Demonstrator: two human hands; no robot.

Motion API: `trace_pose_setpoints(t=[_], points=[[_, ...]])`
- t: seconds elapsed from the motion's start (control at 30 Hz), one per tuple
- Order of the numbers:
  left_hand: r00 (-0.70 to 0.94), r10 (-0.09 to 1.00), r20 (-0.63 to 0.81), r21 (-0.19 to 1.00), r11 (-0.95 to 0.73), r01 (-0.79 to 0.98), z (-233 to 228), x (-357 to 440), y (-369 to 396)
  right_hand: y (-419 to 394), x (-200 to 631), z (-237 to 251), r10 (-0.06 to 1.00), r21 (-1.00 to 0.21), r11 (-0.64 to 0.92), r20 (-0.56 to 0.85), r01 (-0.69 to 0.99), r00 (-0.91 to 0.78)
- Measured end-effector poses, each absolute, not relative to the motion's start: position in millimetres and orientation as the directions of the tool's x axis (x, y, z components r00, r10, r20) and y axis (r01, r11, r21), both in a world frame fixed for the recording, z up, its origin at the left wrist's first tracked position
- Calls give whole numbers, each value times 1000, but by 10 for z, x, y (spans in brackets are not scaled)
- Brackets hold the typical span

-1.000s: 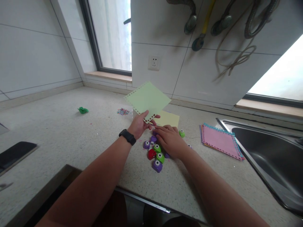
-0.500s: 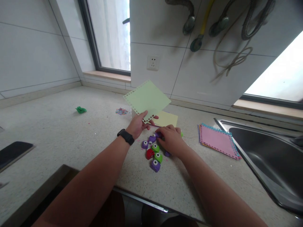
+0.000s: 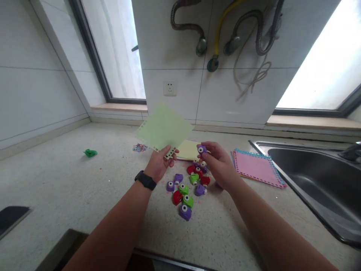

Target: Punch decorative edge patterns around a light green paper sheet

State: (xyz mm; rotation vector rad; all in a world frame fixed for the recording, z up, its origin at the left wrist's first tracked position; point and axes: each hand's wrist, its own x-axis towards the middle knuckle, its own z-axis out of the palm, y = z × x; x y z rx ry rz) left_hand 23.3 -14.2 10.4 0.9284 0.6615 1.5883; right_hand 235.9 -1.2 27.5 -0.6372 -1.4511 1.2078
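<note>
My left hand (image 3: 158, 165) holds a light green paper sheet (image 3: 163, 128) by its punched lower edge, lifted above the counter. A black watch (image 3: 145, 180) is on that wrist. My right hand (image 3: 218, 162) pinches a small purple paper punch (image 3: 201, 149) raised just right of the sheet. Below the hands, several purple, green and red punches (image 3: 187, 188) lie scattered on the speckled counter (image 3: 84, 188). A pale yellow sheet (image 3: 188, 149) lies flat behind them.
A stack of coloured sheets with a pink one on top (image 3: 258, 168) lies beside the steel sink (image 3: 318, 180) at right. A green scrap (image 3: 90, 153) and a small pile of paper bits (image 3: 139, 147) sit at left. Hoses (image 3: 214, 34) hang on the tiled wall.
My right hand has lifted off the pile of punches with a purple punch pinched in it and risen beside the green sheet. The view has tilted up.
</note>
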Motion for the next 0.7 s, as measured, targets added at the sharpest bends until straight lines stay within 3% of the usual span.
trace_pose_setpoints(t=[0.1,0.3,0.47,0.7], points=[[-54,970,238,850,-235,-471,99,269,-164,-68,2409,388,869,-855,385,462,-347,-175],[-14,981,193,898,-183,-400,77,331,-206,-243,2493,572,764,-734,628,645,-259,26],[11,982,187,903,-168,-396,59,349,-210,-339,2498,559,656,-649,742,754,-167,-17],[27,976,216,911,-191,-367,50,326,-213,-352,2474,501,661,-662,733,747,-155,-67]])
